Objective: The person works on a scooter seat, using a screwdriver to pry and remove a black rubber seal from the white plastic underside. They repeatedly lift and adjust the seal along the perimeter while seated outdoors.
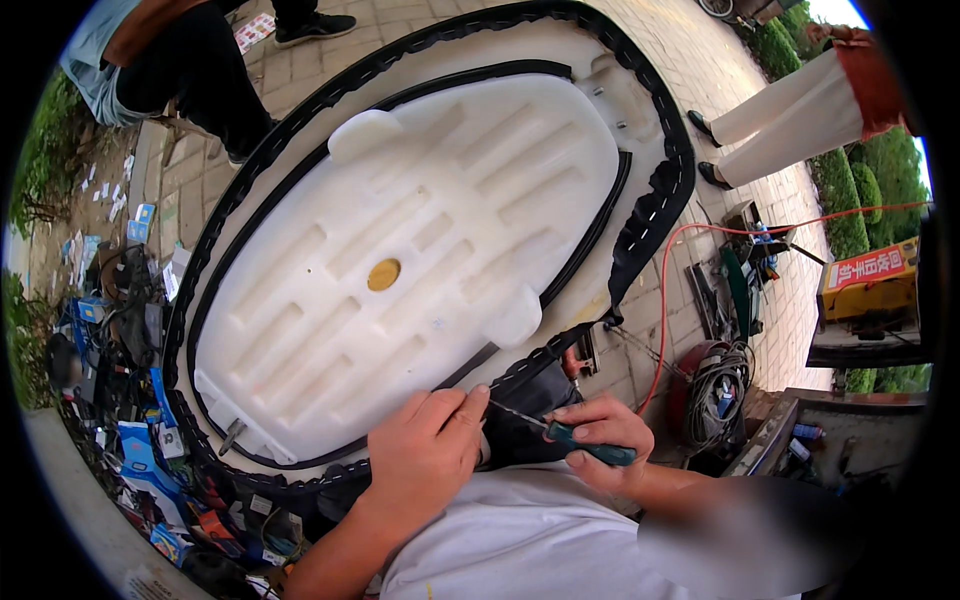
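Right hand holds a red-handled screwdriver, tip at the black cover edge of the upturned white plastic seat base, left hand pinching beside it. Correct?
Not quite: the head view shows the screwdriver handle is teal-green, not red. The rest stands: the right hand holds it with its tip at the black cover edge of the upturned white plastic seat base, the left hand pinching beside it.

Single head-worn fisheye, looking steeply down, close over upturned white seat base (400, 260); own forearms enter near edge, pavement (700, 60) far.
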Tool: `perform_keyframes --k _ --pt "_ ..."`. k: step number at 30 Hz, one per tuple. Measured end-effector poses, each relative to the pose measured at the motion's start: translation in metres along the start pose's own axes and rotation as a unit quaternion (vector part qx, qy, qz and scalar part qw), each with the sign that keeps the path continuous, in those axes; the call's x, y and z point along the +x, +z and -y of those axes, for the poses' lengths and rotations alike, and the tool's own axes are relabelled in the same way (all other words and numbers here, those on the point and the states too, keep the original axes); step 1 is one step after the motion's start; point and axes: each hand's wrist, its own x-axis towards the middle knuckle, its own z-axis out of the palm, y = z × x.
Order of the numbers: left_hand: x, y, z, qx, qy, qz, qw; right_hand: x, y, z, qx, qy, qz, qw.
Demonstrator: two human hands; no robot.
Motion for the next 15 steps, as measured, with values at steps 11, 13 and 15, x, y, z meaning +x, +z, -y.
perform_keyframes --k 11,13,15 --pt "0.021 -0.010 0.004 -0.117 -0.055 -0.038 0.991 0.041 -0.009 0.009 -0.092 -0.147 0.045 0.984" --pt "0.022 -0.011 0.004 -0.150 -0.006 -0.062 0.987 0.037 -0.014 0.004 -0.089 -0.151 -0.002 0.984" --pt "0.021 -0.016 0.009 -0.177 0.032 -0.054 0.982 0.027 -0.010 0.000 -0.002 -0.045 -0.098 0.994"
